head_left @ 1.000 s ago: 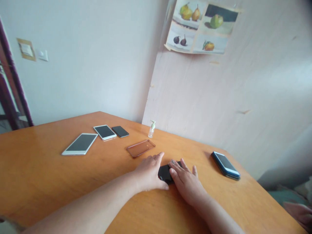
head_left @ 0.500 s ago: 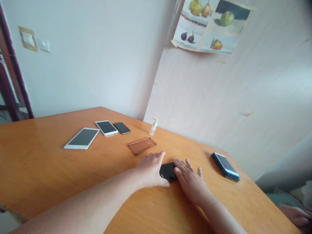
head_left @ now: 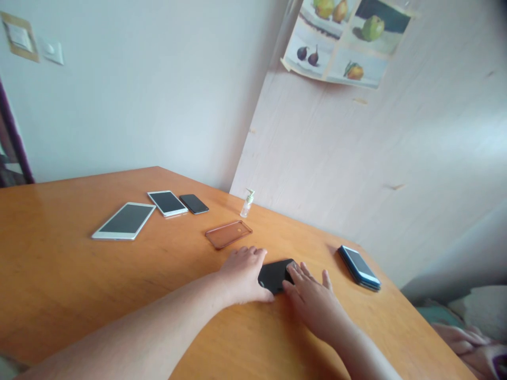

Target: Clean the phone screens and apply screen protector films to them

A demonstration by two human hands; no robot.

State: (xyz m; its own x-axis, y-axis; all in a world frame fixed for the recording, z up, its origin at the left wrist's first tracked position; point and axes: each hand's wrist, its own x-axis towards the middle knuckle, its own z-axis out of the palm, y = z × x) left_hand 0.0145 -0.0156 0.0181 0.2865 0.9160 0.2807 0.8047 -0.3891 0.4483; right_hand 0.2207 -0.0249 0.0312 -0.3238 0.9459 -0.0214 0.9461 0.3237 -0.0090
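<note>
A black smartphone (head_left: 274,275) lies flat on the wooden table in front of me. My left hand (head_left: 245,277) holds its left end, with the thumb at the near edge and the fingers curled at the far side. Over the right end rests my right hand (head_left: 315,301), its fingers stretched out and slightly spread on the dark surface. The fingers cover that end of the phone. Just beyond my left hand is a translucent brown phone case (head_left: 228,235). A small clear pump bottle (head_left: 246,205) with a pale green top stands behind it.
Two white tablets, a larger one (head_left: 125,220) and a smaller one (head_left: 168,202), lie at the left beside another dark phone (head_left: 194,203). A stack of devices (head_left: 359,268) sits near the table's right edge. At the lower right, part of a person (head_left: 471,345) shows.
My right hand has shifted slightly right on the phone, uncovering more of its dark surface. My left hand keeps its hold. The view has turned slightly.
</note>
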